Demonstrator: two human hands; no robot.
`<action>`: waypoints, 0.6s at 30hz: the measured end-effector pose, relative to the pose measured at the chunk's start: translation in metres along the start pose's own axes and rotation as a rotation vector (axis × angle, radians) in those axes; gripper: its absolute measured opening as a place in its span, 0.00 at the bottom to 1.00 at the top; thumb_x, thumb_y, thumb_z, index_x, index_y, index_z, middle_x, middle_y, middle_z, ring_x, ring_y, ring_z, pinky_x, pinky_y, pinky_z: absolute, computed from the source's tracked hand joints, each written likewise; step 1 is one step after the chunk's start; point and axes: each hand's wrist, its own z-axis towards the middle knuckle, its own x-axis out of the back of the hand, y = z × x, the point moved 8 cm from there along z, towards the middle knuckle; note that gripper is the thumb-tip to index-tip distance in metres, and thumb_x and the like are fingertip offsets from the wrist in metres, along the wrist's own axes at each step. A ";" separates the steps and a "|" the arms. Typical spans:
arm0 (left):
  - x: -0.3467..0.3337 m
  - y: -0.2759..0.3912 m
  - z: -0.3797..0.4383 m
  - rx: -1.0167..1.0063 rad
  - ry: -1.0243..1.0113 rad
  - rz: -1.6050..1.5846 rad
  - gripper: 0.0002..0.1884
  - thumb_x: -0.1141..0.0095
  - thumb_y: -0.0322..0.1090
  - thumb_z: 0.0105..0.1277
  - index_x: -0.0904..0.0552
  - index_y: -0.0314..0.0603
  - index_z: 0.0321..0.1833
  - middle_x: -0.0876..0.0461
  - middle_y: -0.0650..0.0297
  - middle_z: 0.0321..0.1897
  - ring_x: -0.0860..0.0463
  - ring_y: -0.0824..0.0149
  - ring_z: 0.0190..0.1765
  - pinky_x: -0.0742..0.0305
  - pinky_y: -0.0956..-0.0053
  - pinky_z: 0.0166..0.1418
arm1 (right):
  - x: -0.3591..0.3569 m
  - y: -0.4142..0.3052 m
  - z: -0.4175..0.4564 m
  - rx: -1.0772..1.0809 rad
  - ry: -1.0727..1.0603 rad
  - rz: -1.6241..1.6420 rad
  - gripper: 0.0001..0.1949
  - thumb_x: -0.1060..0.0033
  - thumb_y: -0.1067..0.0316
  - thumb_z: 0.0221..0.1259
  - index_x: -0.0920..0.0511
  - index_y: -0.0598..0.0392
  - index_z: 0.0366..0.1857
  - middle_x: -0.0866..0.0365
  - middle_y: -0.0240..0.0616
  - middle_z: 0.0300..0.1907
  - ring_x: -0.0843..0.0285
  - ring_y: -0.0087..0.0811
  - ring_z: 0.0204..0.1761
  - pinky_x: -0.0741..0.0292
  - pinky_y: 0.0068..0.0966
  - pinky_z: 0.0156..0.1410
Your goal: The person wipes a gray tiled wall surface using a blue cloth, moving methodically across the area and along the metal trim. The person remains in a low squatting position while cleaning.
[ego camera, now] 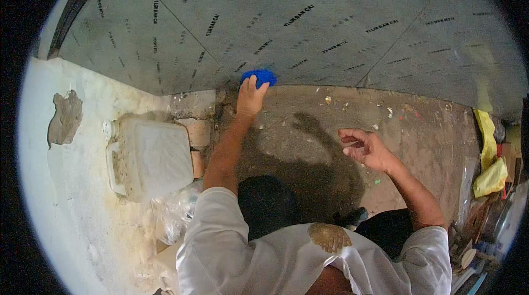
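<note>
A blue cloth or scrubbing pad (pixel 259 78) is gripped in my left hand (pixel 250 96) against the lower edge of a grey printed panel wall (pixel 297 43). Whether it is cloth or a pad I cannot tell. To the right and nearer my body, my right hand (pixel 365 148) hangs over the brown floor (pixel 289 138) with its fingers curled but apart, and nothing shows between them. Its shadow falls on the floor to its left.
A dirty white plastic jerrycan (pixel 161 158) stands by the stained wall (pixel 95 196) at left, beside bricks (pixel 194 132) and clear plastic bags (pixel 175 216). Small debris (pixel 328 100) lies along the panel's foot. Yellow plastic (pixel 490 175) and mixed clutter line the right side.
</note>
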 end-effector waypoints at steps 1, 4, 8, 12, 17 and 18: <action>-0.007 0.022 0.012 0.083 -0.108 -0.074 0.19 0.41 0.29 0.62 0.19 0.51 0.57 0.32 0.47 0.60 0.29 0.41 0.60 0.31 0.50 0.64 | 0.008 0.001 -0.010 -0.014 0.030 -0.009 0.26 0.34 0.66 0.64 0.28 0.60 0.66 0.20 0.43 0.59 0.23 0.35 0.62 0.25 0.32 0.64; -0.004 0.031 0.010 0.060 -0.205 -0.181 0.19 0.42 0.25 0.60 0.19 0.42 0.56 0.28 0.43 0.59 0.29 0.41 0.62 0.30 0.53 0.64 | 0.008 -0.019 -0.007 -0.010 0.009 -0.072 0.30 0.34 0.60 0.64 0.31 0.60 0.68 0.23 0.46 0.61 0.24 0.37 0.62 0.25 0.34 0.64; 0.057 0.128 0.093 0.115 -0.126 -0.678 0.25 0.41 0.21 0.58 0.21 0.42 0.61 0.27 0.45 0.58 0.26 0.43 0.61 0.30 0.60 0.64 | 0.062 -0.025 -0.009 0.036 0.389 -0.035 0.37 0.38 0.49 0.67 0.40 0.56 0.74 0.29 0.46 0.67 0.27 0.39 0.65 0.25 0.36 0.64; 0.153 0.230 0.170 -0.031 -0.001 -0.790 0.33 0.40 0.26 0.60 0.31 0.44 0.71 0.28 0.47 0.59 0.25 0.45 0.61 0.29 0.59 0.65 | 0.094 -0.076 -0.008 0.156 0.470 0.523 0.37 0.45 0.44 0.70 0.45 0.53 0.75 0.31 0.42 0.66 0.31 0.35 0.65 0.26 0.36 0.65; 0.194 0.325 0.231 -0.362 -0.002 -0.660 0.41 0.37 0.33 0.59 0.40 0.39 0.76 0.34 0.45 0.72 0.34 0.45 0.73 0.39 0.57 0.75 | 0.186 -0.105 -0.013 0.601 0.846 0.827 0.24 0.45 0.56 0.72 0.32 0.54 0.67 0.22 0.34 0.54 0.25 0.25 0.54 0.25 0.27 0.58; 0.205 0.330 0.246 -0.403 0.008 -0.621 0.39 0.37 0.33 0.59 0.37 0.40 0.75 0.32 0.45 0.71 0.33 0.46 0.72 0.39 0.58 0.75 | 0.203 -0.114 -0.026 0.638 0.970 0.890 0.19 0.45 0.63 0.70 0.26 0.55 0.61 0.19 0.33 0.49 0.22 0.24 0.49 0.25 0.25 0.57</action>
